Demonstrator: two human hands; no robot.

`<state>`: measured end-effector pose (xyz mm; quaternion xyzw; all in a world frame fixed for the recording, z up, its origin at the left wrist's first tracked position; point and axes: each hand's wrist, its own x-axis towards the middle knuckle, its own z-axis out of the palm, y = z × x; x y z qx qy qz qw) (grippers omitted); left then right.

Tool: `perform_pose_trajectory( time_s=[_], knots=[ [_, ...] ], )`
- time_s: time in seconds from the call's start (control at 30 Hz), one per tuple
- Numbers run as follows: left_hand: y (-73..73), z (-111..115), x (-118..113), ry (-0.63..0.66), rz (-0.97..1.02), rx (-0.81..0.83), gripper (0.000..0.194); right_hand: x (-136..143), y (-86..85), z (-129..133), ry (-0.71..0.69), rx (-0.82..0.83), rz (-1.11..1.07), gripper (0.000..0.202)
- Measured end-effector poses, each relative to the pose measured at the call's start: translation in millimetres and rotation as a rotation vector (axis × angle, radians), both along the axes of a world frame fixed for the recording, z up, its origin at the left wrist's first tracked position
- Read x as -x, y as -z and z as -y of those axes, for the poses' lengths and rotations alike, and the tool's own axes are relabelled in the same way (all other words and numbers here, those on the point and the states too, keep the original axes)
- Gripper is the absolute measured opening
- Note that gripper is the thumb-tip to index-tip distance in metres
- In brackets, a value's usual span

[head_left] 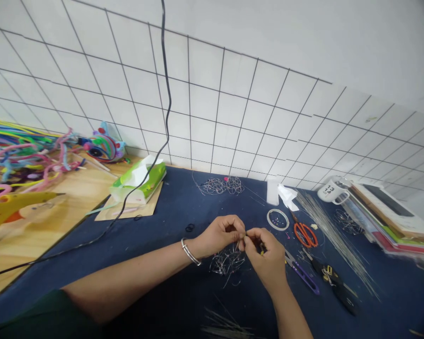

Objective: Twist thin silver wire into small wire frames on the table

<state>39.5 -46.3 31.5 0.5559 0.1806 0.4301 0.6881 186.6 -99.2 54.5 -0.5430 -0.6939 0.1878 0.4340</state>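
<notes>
My left hand (223, 234), with a silver bracelet (190, 251) at the wrist, meets my right hand (266, 252) over the middle of the dark blue cloth. Thumbs and forefingers of both hands pinch together at one spot. What they grip there is too small to make out. Just below the fingers lies a tangled bundle of thin wire pieces (228, 260) with tiny beads. More straight wires (228, 325) lie near the front edge. To the right of my right hand are purple thread snips (302, 272).
Orange-handled scissors (305, 234), black pliers (334, 280), a small round dish (278, 219) and long straight wires (334, 240) lie on the right. A white mug (333, 192) stands at the back. Leftward are a tissue pack (139, 179), a yellow glue gun (3, 212) and a hanging black cable (167, 94).
</notes>
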Motion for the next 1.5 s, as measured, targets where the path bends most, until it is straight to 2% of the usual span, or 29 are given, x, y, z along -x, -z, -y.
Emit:
perform_pose_trajectory(
  time_s=[0.17, 0.3, 0.47, 0.67, 0.83, 1.03, 1.2, 1.3, 1.43, 1.5],
  knots=[
    [-2.8, 0.1, 0.7, 0.004, -0.014, 0.087, 0.014, -1.4, 0.8, -0.7, 0.010, 0.002, 0.035, 0.005],
    [-1.7, 1.4, -0.5, -0.025, -0.021, 0.147, 0.012, -2.0, 0.6, -3.0, 0.019, 0.114, 0.002, 0.005],
    [5.5, 0.6, -4.2, -0.125, -0.048, 0.194, 0.014, -3.0, 3.6, -6.5, 0.022, 0.215, 0.003, 0.006],
    [9.4, 2.5, -6.0, -0.144, -0.035, 0.236, 0.013, -0.9, 11.1, -8.2, 0.078, 0.163, 0.034, 0.010],
    [9.6, 6.1, -7.9, -0.215, -0.113, 0.138, 0.011, 3.3, 17.2, -7.2, 0.141, 0.115, 0.043, 0.009],
    [12.9, 8.0, -10.2, -0.279, -0.202, 0.067, 0.008, 5.2, 29.2, -3.9, 0.184, -0.131, 0.288, 0.015],
    [14.4, 9.7, -10.2, -0.330, -0.292, -0.057, 0.007, 5.2, 34.5, -3.2, 0.215, -0.204, 0.405, 0.018],
    [13.8, 9.1, -10.4, -0.329, -0.284, -0.066, 0.007, 5.4, 29.9, -4.4, 0.204, -0.126, 0.246, 0.015],
    [13.3, 6.5, -11.1, -0.254, -0.115, 0.131, 0.009, 3.4, 23.3, -6.5, 0.127, 0.105, -0.160, 0.009],
    [12.8, 5.8, -11.4, -0.199, -0.015, 0.223, 0.012, 2.0, 24.5, -8.0, 0.103, 0.155, -0.320, 0.008]
  ],
)
